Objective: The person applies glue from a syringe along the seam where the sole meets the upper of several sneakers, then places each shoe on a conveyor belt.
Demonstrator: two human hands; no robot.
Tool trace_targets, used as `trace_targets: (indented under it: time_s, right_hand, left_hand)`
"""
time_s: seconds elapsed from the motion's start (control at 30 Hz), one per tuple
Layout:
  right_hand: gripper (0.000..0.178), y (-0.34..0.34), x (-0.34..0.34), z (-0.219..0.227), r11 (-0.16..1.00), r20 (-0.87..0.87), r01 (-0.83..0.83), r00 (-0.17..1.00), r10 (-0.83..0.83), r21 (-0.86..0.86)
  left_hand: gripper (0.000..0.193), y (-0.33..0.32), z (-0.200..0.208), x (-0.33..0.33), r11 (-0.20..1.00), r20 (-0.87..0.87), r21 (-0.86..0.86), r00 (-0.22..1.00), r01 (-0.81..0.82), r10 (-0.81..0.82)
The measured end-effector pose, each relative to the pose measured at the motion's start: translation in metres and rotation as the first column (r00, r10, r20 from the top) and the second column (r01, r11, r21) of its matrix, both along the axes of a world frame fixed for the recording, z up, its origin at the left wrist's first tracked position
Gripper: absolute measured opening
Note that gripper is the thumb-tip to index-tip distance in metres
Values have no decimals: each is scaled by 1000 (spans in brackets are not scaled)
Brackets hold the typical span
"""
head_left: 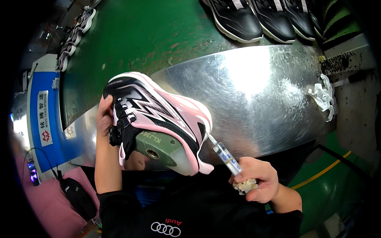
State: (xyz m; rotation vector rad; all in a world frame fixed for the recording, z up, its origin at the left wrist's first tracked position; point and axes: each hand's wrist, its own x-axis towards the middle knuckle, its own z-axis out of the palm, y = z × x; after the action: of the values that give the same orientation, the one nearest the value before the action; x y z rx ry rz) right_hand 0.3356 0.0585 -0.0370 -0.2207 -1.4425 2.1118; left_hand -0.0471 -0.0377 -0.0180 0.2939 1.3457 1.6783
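Note:
A pink and black sneaker [162, 115] with a white and pink sole is tilted on its side over the metal sheet. Inside its opening sits a green shoe last [158, 146]. My left hand [104, 113] grips the shoe near the toe and laces, its fingers partly hidden behind the upper. In my right hand [260, 179] is a clear syringe [227, 158], its rear end covered in a lumpy cream-coloured mass. The syringe's tip is at the heel, by the sole's edge; whether it touches I cannot tell.
A shiny metal sheet [190, 75] covers the near part of the green table [131, 37]. Black sneakers [238, 20] stand in a row at the far right. Crumpled white paper [323, 97] lies at the sheet's right end. More shoes [75, 37] line the far left beyond a blue panel [49, 89].

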Motion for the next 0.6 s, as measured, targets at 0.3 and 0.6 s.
trace_targets:
  time_s: [0.3, 0.6]
  right_hand:
    - [37, 2, -18, 3, 996, 46, 22, 999, -25, 82]
    - [39, -9, -29, 2, 981, 21, 84, 996, -89, 175]
  left_hand:
    - [49, -55, 14, 12, 990, -145, -136, 988, 32, -52]
    - [44, -105, 25, 41, 978, -104, -206, 994, 3, -25]
